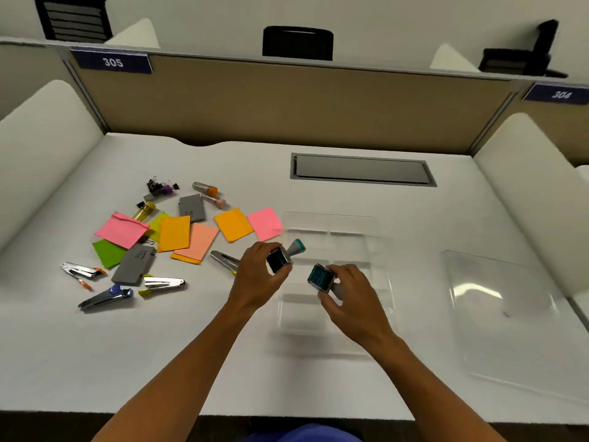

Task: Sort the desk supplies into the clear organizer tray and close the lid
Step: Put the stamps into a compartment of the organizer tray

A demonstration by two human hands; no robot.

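The clear tray (331, 224) sits mid-desk, its lid (503, 314) lying off to the right near the desk's edge. Bare white desk (95, 362) spreads in front. Over the tray, the left hand (258, 279) grips one teal stamp (282, 258); the right hand (347, 295) pinches another stamp (320, 277). Sticky notes (175, 232) and staplers (164, 283) lie scattered left.

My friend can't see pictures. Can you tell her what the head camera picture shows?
Two hands each hold a teal stamp above a clear organizer tray: left hand, right hand. The tray's clear lid lies to the right; sticky notes, staplers and clips are scattered to the left.
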